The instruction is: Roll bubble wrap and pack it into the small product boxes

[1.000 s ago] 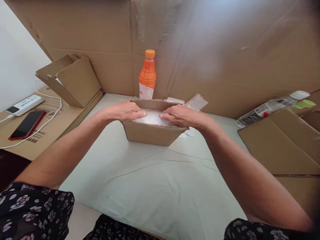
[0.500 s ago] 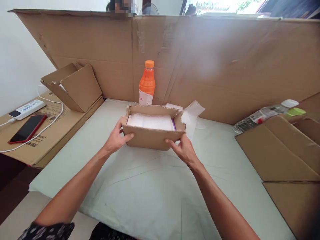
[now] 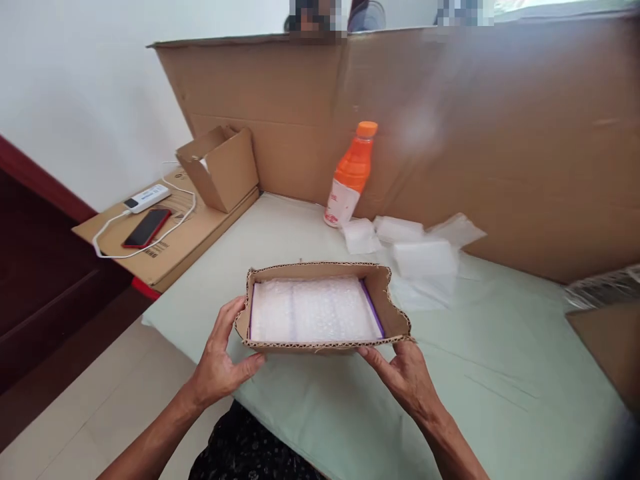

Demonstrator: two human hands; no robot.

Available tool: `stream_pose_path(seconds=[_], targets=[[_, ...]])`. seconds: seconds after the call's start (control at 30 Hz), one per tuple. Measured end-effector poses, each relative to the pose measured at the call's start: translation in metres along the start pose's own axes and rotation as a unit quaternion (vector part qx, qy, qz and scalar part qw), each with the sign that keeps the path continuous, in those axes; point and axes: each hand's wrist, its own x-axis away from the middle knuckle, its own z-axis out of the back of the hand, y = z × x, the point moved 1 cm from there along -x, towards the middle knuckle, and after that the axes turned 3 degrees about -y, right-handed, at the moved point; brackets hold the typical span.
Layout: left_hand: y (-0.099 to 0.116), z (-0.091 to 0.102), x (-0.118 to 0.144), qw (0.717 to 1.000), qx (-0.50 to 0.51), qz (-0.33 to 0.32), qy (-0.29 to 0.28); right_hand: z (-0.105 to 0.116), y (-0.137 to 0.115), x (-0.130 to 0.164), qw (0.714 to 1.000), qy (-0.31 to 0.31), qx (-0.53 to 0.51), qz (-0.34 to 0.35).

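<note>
A small open cardboard box is held over the near edge of the pale green table. Inside it lies something wrapped in bubble wrap with a purple edge showing at the sides. My left hand grips the box's left end, thumb along the front wall. My right hand holds the front right corner from below.
An orange drink bottle stands at the back against a tall cardboard screen. White foam packets lie near it. To the left, an open empty box, a power strip and a red phone rest on flat cardboard.
Both hands left the bubble wrap, took the box by its sides and drew it from the table's back toward me. The view shifted left; foam packets now show.
</note>
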Motion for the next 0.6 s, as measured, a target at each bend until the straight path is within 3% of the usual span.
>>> stream_pose_path(seconds=[0.13,0.27,0.33,0.4,0.47,0.6], targets=[[-0.034,0.013,-0.013,0.997,0.056,-0.005,-0.059,-0.019,0.004,-0.007,0.999,0.018,-0.005,-0.039],[-0.048,-0.008,-0.04,0.986,0.12,-0.011,-0.116,-0.034,0.025,0.012,0.993,0.017,-0.022,-0.118],[-0.047,-0.019,-0.046,0.985,0.125,-0.019,-0.114,-0.041,0.03,0.015,0.989,0.016,-0.019,-0.147],[-0.048,-0.021,-0.045,0.989,0.12,-0.03,-0.075,-0.048,0.024,0.006,0.988,0.012,-0.021,-0.15],[-0.053,-0.013,-0.039,0.994,0.101,-0.031,0.006,-0.061,0.007,-0.016,0.991,-0.018,-0.036,-0.13],[-0.073,0.042,-0.022,0.983,0.038,0.021,0.178,-0.107,-0.049,-0.077,0.99,-0.11,-0.089,-0.012]])
